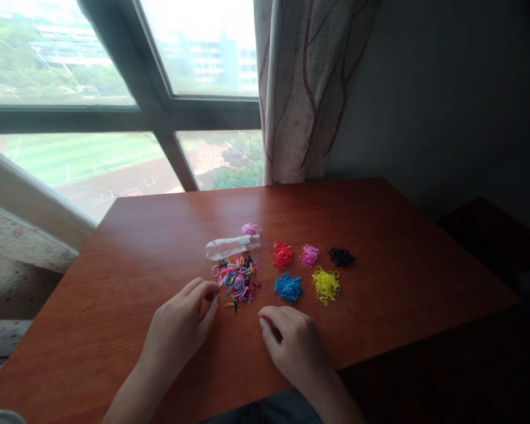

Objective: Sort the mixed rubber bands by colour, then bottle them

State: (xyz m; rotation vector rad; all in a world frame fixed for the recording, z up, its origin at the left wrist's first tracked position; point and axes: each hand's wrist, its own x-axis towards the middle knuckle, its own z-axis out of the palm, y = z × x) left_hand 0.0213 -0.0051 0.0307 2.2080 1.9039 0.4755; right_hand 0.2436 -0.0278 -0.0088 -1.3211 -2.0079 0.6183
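Note:
A mixed heap of small coloured rubber bands [237, 279] lies on the wooden table [380, 224]. To its right sit sorted piles: red [282, 255], pink [309, 256], black [340, 257], blue [288, 287] and yellow [325, 284]. A clear plastic bottle [232, 246] lies on its side behind the heap, its pink cap [250, 228] beside it. My left hand [183, 324] rests at the heap's near left edge, fingers curled, thumb and forefinger close together. My right hand [291, 341] lies knuckles up just below the blue pile, fingers curled under; what they hold is hidden.
A window [115, 88] and a patterned curtain [304, 88] stand behind the table. Patterned cushions [17, 241] lie off the table's left edge. A dark surface [490, 235] sits at the right.

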